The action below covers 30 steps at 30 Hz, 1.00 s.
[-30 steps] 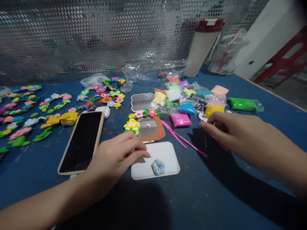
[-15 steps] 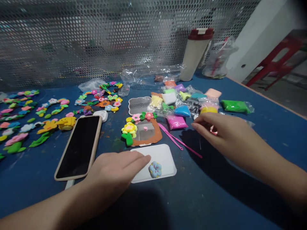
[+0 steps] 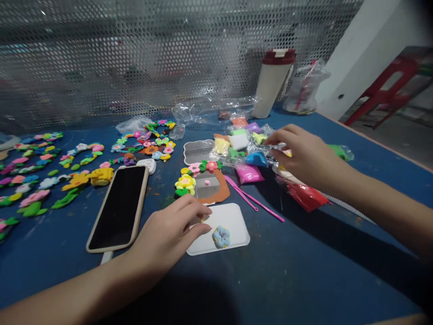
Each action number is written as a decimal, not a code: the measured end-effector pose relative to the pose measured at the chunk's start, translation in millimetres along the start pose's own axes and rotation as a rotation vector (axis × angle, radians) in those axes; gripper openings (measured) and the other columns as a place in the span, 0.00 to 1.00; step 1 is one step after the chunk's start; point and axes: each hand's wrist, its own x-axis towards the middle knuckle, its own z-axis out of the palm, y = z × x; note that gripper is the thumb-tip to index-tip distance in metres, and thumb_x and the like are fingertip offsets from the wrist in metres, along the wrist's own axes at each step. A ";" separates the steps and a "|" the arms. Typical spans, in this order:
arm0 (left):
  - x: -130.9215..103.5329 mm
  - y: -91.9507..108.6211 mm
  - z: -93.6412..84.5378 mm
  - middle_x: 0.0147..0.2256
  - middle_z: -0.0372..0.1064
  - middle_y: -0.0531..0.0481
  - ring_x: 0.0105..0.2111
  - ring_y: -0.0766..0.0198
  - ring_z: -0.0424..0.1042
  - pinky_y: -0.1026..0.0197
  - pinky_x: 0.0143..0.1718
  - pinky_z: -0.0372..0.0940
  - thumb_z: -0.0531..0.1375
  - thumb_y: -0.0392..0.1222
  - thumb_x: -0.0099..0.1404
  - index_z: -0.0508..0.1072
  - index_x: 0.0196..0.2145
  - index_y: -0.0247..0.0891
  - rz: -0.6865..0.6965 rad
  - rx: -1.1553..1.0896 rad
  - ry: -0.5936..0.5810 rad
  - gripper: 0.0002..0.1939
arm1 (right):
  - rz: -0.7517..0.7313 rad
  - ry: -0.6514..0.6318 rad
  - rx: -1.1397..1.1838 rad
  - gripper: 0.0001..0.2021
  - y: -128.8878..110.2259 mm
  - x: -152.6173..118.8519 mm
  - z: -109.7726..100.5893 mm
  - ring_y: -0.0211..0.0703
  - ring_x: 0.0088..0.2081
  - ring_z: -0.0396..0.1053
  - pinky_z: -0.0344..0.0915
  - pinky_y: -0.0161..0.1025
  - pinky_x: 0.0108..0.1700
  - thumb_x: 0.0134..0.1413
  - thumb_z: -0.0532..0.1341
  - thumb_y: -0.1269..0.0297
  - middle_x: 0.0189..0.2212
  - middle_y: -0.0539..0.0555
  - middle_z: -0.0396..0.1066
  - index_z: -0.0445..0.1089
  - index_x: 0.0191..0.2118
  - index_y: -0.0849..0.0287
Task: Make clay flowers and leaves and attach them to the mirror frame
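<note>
Blue flower (image 3: 221, 237) on white tray (image 3: 233, 221), near edge, same spot as 0.5 s ago; no hand on it. L hand (image 3: 169, 232) over tray's left side. Its fingers were straight & together, now curled, w/ a narrow gap to thumb; nothing seen pinched at tips. Yellow bit (image 3: 202, 220) shows in that gap; can't tell if on tray or on a finger.

Main change: R hand (image 3: 301, 153) has gone farther out, beyond & right of tray, among the packs, nearest blue pack (image 3: 256, 159). Thumb & fingers fairly wide, nothing seen held; can't tell if tips touch wrap. Red pack (image 3: 309, 196), right of tray, was mostly hidden by that hand, now in plain view. Prob. means red pack's been let go, other packs get the attn, & flower is on hold.

Further out: pink tools (image 3: 265, 210) just right of tray, clay-trimmed frame (image 3: 221, 192) just beyond it, phone (image 3: 118, 210) left, tumbler (image 3: 270, 85) far beyond, to the right.
</note>
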 end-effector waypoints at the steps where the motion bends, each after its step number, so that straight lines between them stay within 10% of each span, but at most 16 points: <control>1: -0.2 0.7 -0.3 0.36 0.70 0.53 0.35 0.66 0.72 0.66 0.31 0.64 0.56 0.36 0.63 0.70 0.38 0.41 -0.001 0.005 0.000 0.05 | -0.043 -0.022 -0.004 0.10 -0.4 10.1 5.0 0.47 0.40 0.67 0.62 0.40 0.40 0.55 0.53 0.73 0.43 0.61 0.68 0.67 0.42 0.62; 9: -3.5 -0.5 0.5 0.36 0.68 0.50 0.31 0.65 0.72 0.65 0.29 0.65 0.47 0.38 0.69 0.71 0.38 0.40 0.099 0.200 0.015 0.13 | -0.241 -0.129 -0.135 0.16 6.0 75.1 47.0 0.53 0.42 0.66 0.61 0.43 0.40 0.45 0.57 0.78 0.42 0.63 0.69 0.68 0.43 0.65; 15: -4.8 -3.5 -0.1 0.39 0.67 0.47 0.31 0.64 0.73 0.63 0.29 0.67 0.47 0.36 0.68 0.68 0.42 0.39 0.135 0.231 0.082 0.11 | -0.127 0.053 -0.242 0.18 1.0 80.1 34.4 0.68 0.50 0.58 0.56 0.55 0.47 0.47 0.57 0.74 0.45 0.72 0.62 0.64 0.46 0.75; 21: -5.9 -5.6 1.1 0.37 0.68 0.51 0.31 0.65 0.73 0.65 0.28 0.64 0.47 0.33 0.68 0.68 0.40 0.40 0.162 0.228 -0.002 0.11 | 0.004 0.276 -0.113 0.18 -8.6 64.5 1.4 0.54 0.43 0.66 0.61 0.43 0.41 0.52 0.57 0.70 0.48 0.70 0.58 0.61 0.49 0.73; 30: -7.4 -13.7 -1.7 0.42 0.70 0.54 0.41 0.66 0.71 0.67 0.38 0.63 0.49 0.31 0.67 0.65 0.47 0.44 0.164 0.048 0.011 0.14 | -0.029 0.256 0.363 0.14 -24.1 -2.0 -12.1 0.48 0.35 0.66 0.63 0.44 0.36 0.46 0.67 0.62 0.39 0.58 0.67 0.67 0.40 0.56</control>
